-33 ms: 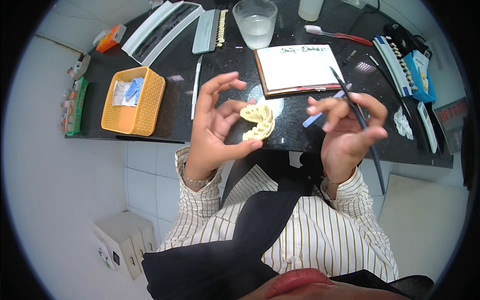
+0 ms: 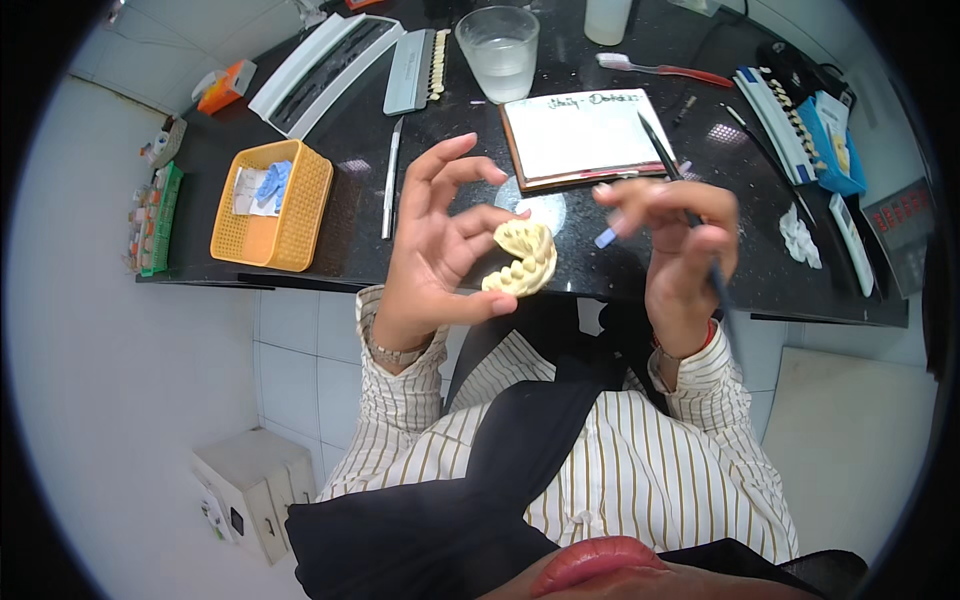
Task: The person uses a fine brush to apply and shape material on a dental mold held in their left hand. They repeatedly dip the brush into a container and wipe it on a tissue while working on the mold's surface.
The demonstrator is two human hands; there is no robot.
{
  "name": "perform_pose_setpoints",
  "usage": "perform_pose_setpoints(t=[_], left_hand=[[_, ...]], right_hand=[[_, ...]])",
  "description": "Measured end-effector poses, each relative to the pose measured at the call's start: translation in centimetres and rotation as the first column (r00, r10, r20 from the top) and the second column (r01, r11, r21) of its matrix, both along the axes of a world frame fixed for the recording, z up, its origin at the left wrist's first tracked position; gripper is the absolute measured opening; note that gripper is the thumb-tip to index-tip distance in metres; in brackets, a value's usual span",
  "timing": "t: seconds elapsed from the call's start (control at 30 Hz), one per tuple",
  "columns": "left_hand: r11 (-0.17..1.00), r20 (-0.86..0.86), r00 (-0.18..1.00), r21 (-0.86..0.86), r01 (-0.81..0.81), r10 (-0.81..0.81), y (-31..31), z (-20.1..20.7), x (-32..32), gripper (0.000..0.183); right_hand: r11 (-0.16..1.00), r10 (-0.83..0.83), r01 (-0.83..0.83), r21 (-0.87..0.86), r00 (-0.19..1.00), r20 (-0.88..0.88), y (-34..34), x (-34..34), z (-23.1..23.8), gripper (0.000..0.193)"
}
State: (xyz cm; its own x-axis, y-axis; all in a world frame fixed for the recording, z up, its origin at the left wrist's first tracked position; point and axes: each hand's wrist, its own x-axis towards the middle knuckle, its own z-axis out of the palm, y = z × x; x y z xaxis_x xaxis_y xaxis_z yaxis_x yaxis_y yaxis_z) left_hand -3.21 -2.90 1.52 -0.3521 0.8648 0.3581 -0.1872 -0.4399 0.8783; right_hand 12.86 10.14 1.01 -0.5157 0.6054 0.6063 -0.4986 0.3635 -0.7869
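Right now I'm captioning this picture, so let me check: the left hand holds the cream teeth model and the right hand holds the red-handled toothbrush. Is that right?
Not quite: the right hand holds a slim dark tool, while the red-handled toothbrush lies on the black table, as the head view shows. The left hand does hold the cream teeth model.

The dental arch model (image 2: pixel 535 270) is pale cream-yellow. The slender brush (image 2: pixel 657 145) looks black, though its lower end is blurred. The bench (image 2: pixel 355 215) is glossy black; the flat pad (image 2: pixel 580 145) shows white within a brown edge. The lattice basket (image 2: pixel 312 220) is yellow-orange, the crate (image 2: pixel 163 222) green, the small tray (image 2: pixel 842 176) bright blue. The toothbrush (image 2: pixel 682 72) has a red handle and whitish head. Narrow golden-brown stripes pattern the white shirt (image 2: pixel 645 470); the scarf (image 2: pixel 390 545) is plain black.
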Motion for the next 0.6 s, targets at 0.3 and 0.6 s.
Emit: perform_pose_setpoints(t=[0.3, 0.6], left_hand=[[0.727, 0.247, 0.704, 0.430, 0.536, -0.665, 3.9, 0.5, 4.6, 0.138], [0.708, 0.200, 0.688, 0.340, 0.620, -0.698, 4.2, 0.3, 7.0, 0.105]], right_hand=[[0.890, 0.080, -0.097, 0.445, 0.995, 0.056, -0.1, 4.2, 3.7, 0.032], [0.846, -0.015, 0.036, 0.532, 0.999, -0.044, -0.7, 7.8, 4.2, 0.032]])
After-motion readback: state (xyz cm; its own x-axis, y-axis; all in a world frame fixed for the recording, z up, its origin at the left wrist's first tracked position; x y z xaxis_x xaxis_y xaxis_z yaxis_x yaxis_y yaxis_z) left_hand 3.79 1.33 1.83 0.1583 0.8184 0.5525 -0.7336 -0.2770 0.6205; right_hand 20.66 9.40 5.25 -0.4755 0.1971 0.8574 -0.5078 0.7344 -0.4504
